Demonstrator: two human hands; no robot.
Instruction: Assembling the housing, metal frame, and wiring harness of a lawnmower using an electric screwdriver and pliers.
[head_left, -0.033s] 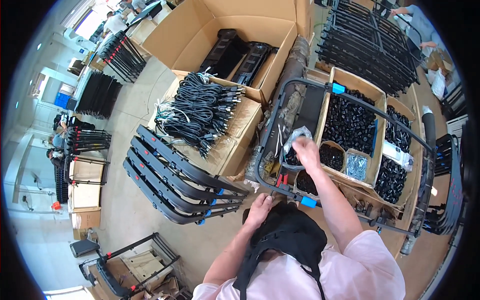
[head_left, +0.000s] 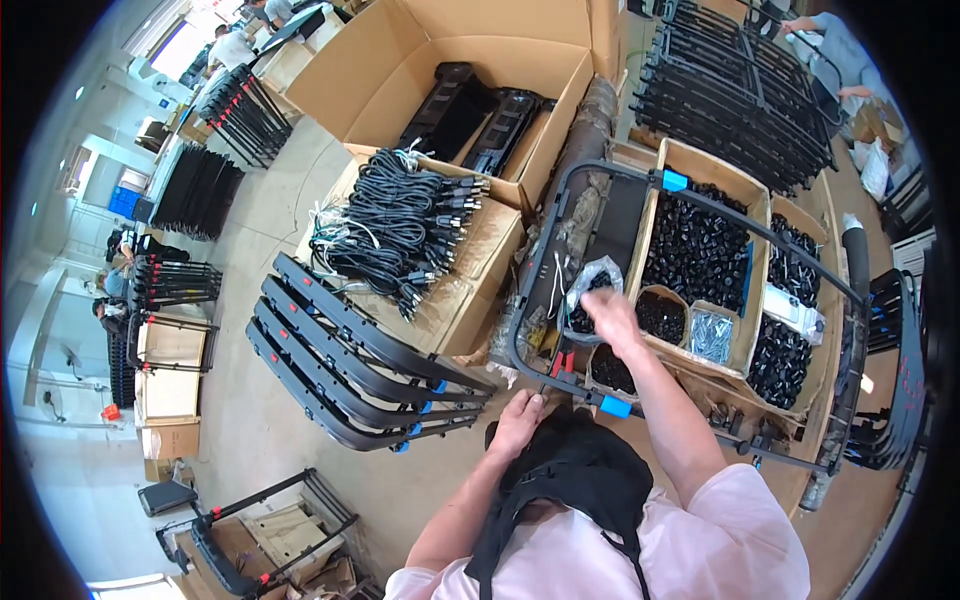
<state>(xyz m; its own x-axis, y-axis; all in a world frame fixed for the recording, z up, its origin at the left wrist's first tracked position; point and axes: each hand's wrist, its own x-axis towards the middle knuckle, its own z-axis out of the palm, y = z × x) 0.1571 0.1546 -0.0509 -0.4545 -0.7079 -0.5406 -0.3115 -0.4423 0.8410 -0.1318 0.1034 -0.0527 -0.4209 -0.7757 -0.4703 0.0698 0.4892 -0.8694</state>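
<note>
The grey concrete floor is carrying everything here: a large open cardboard box is sitting on it, a stack of black metal frames is lying beside a lower carton (its top is bearing bundled black cables), and more frames are standing further off.

Factory assembly floor. Open cardboard boxes of black parts, bundled cables, stacked black metal frames on bare concrete, more frame stacks, other workers nearby.
</note>
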